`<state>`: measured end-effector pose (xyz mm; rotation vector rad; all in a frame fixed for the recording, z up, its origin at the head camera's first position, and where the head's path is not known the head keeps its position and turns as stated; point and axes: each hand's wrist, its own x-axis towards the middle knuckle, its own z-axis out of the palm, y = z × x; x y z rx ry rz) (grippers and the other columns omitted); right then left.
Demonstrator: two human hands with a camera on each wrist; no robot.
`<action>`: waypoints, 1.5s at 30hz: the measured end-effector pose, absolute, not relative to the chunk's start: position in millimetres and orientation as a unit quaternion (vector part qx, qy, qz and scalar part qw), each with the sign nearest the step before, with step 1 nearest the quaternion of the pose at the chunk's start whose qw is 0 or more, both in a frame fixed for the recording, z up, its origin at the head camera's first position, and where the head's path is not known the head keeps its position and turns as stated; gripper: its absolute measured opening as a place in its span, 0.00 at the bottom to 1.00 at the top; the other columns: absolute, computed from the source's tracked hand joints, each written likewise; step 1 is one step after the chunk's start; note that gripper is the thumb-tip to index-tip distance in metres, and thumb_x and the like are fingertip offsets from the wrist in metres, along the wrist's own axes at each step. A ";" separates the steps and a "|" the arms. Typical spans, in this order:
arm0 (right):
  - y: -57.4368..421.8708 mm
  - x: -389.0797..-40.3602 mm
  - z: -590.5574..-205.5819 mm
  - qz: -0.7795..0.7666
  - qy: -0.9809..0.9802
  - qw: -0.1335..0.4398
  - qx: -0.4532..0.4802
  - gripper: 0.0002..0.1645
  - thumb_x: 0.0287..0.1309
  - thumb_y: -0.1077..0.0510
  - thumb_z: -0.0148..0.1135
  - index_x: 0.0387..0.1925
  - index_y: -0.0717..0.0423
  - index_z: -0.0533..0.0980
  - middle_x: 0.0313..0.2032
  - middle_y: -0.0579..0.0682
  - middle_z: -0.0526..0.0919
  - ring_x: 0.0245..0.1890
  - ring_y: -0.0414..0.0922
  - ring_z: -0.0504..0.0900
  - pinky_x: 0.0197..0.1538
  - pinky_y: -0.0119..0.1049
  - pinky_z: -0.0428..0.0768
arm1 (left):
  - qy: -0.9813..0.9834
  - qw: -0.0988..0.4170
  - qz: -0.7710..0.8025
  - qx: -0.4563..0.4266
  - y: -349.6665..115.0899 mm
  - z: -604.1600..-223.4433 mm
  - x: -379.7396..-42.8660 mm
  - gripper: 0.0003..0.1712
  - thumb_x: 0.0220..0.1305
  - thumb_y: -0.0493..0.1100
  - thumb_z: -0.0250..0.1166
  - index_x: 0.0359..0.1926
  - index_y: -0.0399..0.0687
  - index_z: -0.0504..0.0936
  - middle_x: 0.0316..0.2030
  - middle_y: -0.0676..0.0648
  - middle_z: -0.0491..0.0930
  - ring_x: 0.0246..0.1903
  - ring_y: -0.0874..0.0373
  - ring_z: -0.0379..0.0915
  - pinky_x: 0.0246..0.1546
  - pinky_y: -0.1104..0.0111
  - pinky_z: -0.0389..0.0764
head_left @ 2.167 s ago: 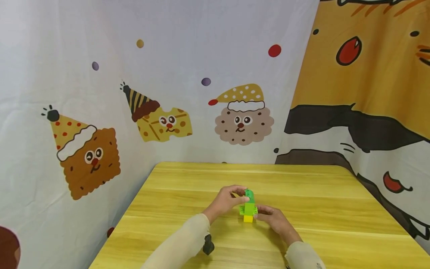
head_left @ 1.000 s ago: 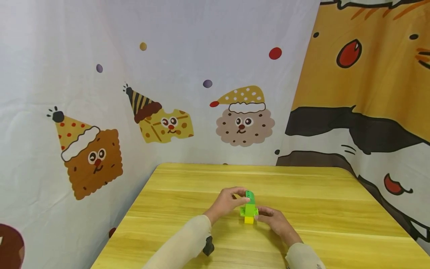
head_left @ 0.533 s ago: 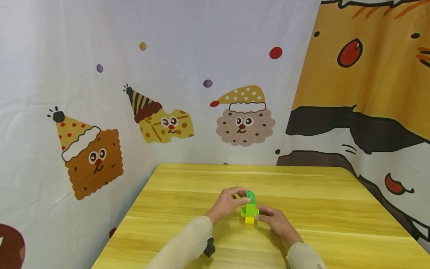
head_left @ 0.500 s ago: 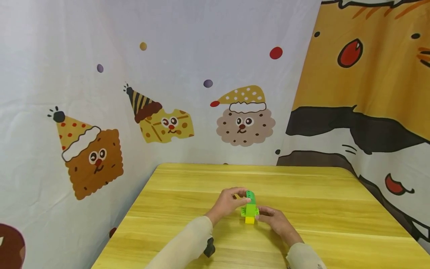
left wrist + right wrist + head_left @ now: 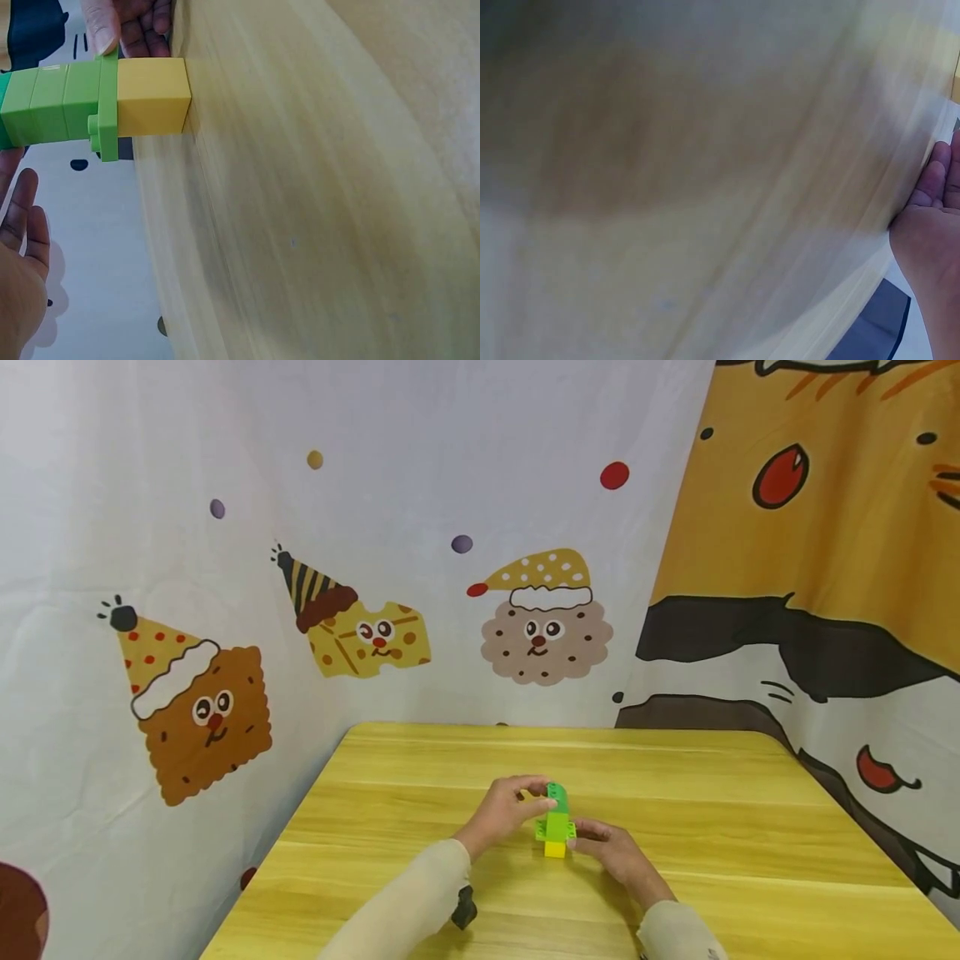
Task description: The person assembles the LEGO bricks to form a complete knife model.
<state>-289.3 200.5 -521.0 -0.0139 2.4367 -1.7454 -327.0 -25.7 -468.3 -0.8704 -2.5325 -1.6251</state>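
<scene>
A small tower of toy building bricks stands upright on the wooden table. At its base is a yellow brick [image 5: 555, 850], with a wider light green plate [image 5: 109, 120] over it. Light green bricks [image 5: 56, 105] follow, topped by a dark green curved brick [image 5: 560, 797]. My left hand [image 5: 504, 812] holds this top piece from the left, thumb on the near side and fingers behind. On the right, my right hand [image 5: 617, 852] pinches the plate's end, its thumb [image 5: 103, 30] on that edge in the left wrist view. The right wrist view shows only part of that hand.
The wooden table [image 5: 420, 752] has rounded far corners and reaches a white cloth backdrop [image 5: 420, 427] printed with cartoon figures. A black device [image 5: 465, 908] is strapped at the left sleeve's [image 5: 405, 902] wrist.
</scene>
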 end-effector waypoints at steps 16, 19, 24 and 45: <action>199.0 -288.6 -525.3 -0.588 0.806 0.064 -0.011 0.31 0.57 0.46 0.72 0.58 0.57 0.78 0.54 0.53 0.82 0.58 0.56 0.76 0.61 0.61 0.68 | -0.817 0.022 -0.497 -0.293 -26.8 -477.7 -325.5 0.27 0.65 0.50 0.69 0.64 0.54 0.78 0.48 0.58 0.82 0.52 0.46 0.76 0.48 0.64 0.75; 198.4 -286.1 -524.3 -0.588 0.807 0.064 -0.011 0.30 0.58 0.46 0.71 0.58 0.57 0.79 0.54 0.53 0.82 0.58 0.57 0.75 0.60 0.62 0.68 | -0.817 0.022 -0.498 -0.289 -26.3 -478.3 -323.8 0.27 0.65 0.48 0.69 0.64 0.58 0.78 0.50 0.59 0.82 0.53 0.48 0.76 0.50 0.61 0.76; 197.6 -284.2 -523.4 -0.586 0.808 0.057 -0.001 0.30 0.56 0.48 0.73 0.57 0.57 0.79 0.53 0.53 0.82 0.57 0.56 0.76 0.59 0.60 0.70 | -0.809 0.033 -0.506 -0.296 -25.7 -478.3 -320.8 0.29 0.65 0.47 0.70 0.66 0.57 0.76 0.53 0.56 0.81 0.53 0.50 0.76 0.52 0.55 0.76; 198.5 -289.0 -524.5 -0.590 0.805 0.062 -0.002 0.31 0.58 0.47 0.71 0.59 0.56 0.78 0.55 0.55 0.81 0.59 0.57 0.75 0.60 0.61 0.69 | -0.819 0.045 -0.465 -0.333 -25.6 -484.6 -319.0 0.40 0.62 0.39 0.71 0.72 0.61 0.67 0.53 0.55 0.80 0.53 0.50 0.77 0.54 0.58 0.75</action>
